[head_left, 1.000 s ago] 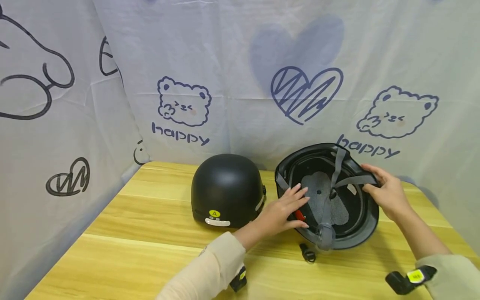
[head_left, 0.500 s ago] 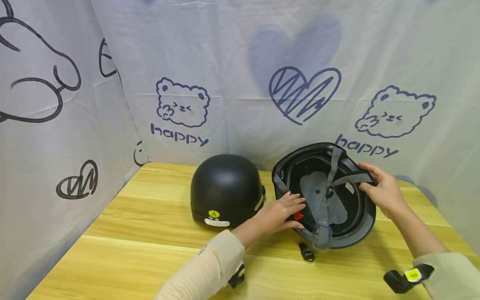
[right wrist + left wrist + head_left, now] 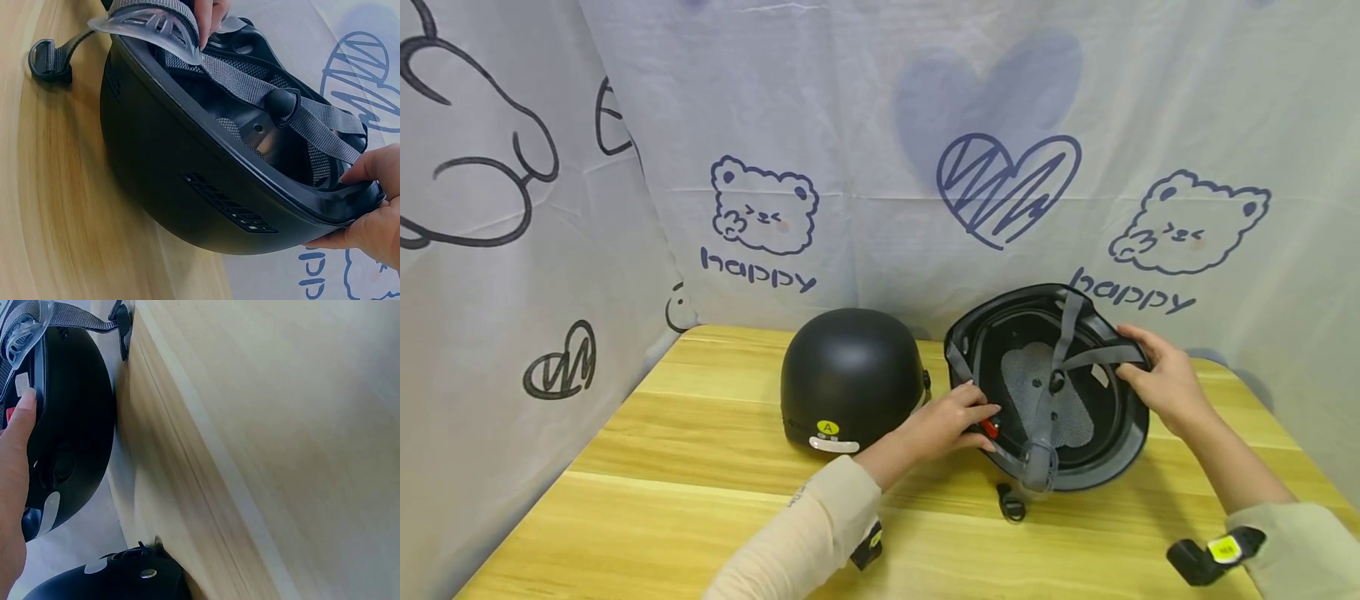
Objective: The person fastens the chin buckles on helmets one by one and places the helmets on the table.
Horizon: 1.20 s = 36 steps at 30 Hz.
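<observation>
Right of centre, the right hand [image 3: 1174,385] clamps its fingers on a tilted helmet [image 3: 1026,375]; whether the left hand [image 3: 938,429] clamps, we cannot tell.

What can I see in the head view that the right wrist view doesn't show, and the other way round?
Only the head view: the other helmet with its yellow sticker, and a small red piece by the left hand.

Only the right wrist view: a slotted vent on the outside of the tilted helmet.

Both: that tilted helmet, its grey straps and dangling buckle, the right hand gripping it, part of the left hand, the wooden table and the heart drawing.
</observation>
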Available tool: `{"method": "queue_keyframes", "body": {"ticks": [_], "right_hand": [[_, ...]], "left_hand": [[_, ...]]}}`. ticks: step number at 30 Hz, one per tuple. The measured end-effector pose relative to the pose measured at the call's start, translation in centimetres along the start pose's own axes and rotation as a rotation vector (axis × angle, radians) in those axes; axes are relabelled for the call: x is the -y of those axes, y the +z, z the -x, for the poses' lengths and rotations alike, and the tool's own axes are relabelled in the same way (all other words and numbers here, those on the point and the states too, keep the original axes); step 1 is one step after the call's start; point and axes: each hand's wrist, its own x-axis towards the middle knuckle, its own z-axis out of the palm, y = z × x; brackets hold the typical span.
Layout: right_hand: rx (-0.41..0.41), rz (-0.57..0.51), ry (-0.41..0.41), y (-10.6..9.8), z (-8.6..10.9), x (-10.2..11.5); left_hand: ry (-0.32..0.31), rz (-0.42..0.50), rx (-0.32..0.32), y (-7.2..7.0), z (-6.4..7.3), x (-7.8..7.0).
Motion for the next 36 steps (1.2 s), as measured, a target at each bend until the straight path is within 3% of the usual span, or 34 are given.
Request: {"method": "queue_keyframes", "body": {"ticks": [8,16,22,32,36], "right_hand": [[-0.001,0.008,0.024,0.2,0.1,0.0],[-0.015,0.025,0.026,0.3,0.0,-0.1],[-0.029,0.002,0.054,0.4,0.0,-0.5],[-0.041,-0.082,0.123,0.5,-0.2,-1.4],[-0.038,-0.094,0.138,0.4,-0.2,-1.5]], "left_hand": [[0.064,-0.04,-0.126,0.8,0.6,-0.1],[0.05,0.014,-0.218,0.8,0.6,-0.4],[0.025,0.001,-0.277,0.7,0.2,-0.5],[-0.033,-0.088,-0.313,0.1,-0.8,-0.3],[-0.042,-0.111,-0.288,-0.2,-1.2,-0.2]]}}
